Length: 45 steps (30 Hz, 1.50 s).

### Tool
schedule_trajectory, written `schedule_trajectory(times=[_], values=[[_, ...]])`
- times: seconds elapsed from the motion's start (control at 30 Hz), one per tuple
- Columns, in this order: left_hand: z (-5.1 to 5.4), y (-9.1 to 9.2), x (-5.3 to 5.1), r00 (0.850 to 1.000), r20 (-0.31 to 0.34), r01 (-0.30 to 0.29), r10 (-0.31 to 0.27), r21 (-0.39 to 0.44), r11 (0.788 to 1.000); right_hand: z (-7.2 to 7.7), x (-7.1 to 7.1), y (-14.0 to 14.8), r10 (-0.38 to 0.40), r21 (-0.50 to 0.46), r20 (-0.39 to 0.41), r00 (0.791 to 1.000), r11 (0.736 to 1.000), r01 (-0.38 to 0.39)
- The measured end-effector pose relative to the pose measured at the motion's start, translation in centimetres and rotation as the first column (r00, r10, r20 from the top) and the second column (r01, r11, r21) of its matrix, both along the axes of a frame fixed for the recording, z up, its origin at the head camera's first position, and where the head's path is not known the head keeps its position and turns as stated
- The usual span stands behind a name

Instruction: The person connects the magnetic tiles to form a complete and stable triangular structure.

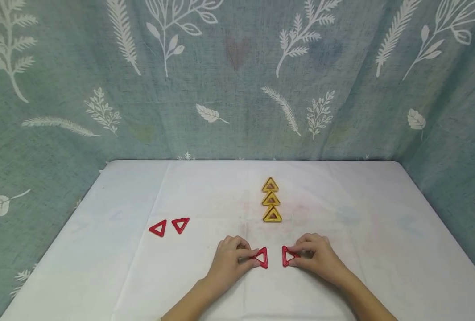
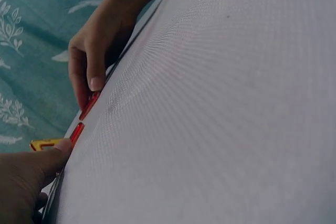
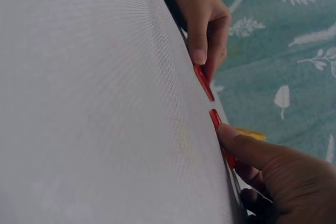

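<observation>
Near the middle front of the table, my left hand (image 1: 232, 257) pinches a red triangle frame (image 1: 265, 257) between thumb and fingers. Facing it, my right hand (image 1: 318, 255) pinches another red triangle frame (image 1: 284, 256). The flat sides of these two triangles face each other across a small gap. In the left wrist view, the red triangle (image 2: 77, 131) shows edge-on beside my left thumb. The right wrist view shows the right hand's red triangle (image 3: 216, 118) under the thumb, partly hidden by it.
Beyond the hands, yellow triangles (image 1: 272, 220) stand in a column of three, all pointing away from me. Two more red triangles (image 1: 158, 228) lie to the left, side by side. A white cloth covers the table (image 1: 101, 276), and a patterned curtain (image 1: 237, 89) hangs behind it.
</observation>
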<state>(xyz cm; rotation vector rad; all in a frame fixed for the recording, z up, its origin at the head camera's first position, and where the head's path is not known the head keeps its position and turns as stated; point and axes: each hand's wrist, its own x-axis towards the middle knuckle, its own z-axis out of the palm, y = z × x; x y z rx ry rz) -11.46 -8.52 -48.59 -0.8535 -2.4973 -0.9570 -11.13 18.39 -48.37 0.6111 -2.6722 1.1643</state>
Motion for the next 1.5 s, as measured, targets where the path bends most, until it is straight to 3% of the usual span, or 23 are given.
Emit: schedule_trajectory(times=[0.3, 0.5, 0.67, 0.83, 1.03, 1.23, 1.5], values=[[0.5, 1.3, 0.0, 0.998, 0.068, -0.004, 0.008, -0.065, 0.998, 0.0, -0.2, -1.1, 0.04, -0.024, -0.044, 0.998, 0.999, -0.041], [0.5, 1.8, 0.0, 0.995, 0.104, 0.01, -0.003, -0.071, 0.997, -0.2, 0.0, -1.5, 0.068, -0.033, -0.113, 0.991, 0.997, -0.072], [0.3, 1.9, 0.0, 0.992, 0.127, 0.007, 0.003, -0.078, 0.997, -0.3, 0.1, -1.5, 0.081, -0.04, -0.122, 0.989, 0.995, -0.086], [0.1, 1.9, -0.1, 0.989, 0.149, -0.003, 0.013, -0.064, 0.998, -0.2, 0.2, -1.4, 0.085, -0.043, -0.12, 0.989, 0.995, -0.091], [-0.1, 1.2, -0.3, 0.974, 0.227, -0.012, 0.012, -0.002, 1.0, -0.4, 0.1, -1.3, 0.08, -0.05, -0.122, 0.989, 0.995, -0.087], [0.0, -0.6, -0.3, 0.956, 0.286, -0.082, 0.066, 0.047, 0.996, -0.7, 0.1, -1.4, 0.086, -0.065, -0.119, 0.989, 0.993, -0.094], [0.1, -3.4, -0.3, 0.952, 0.239, -0.213, 0.193, 0.061, 0.975, -0.4, 0.1, -1.4, 0.092, -0.073, -0.127, 0.988, 0.992, -0.102]])
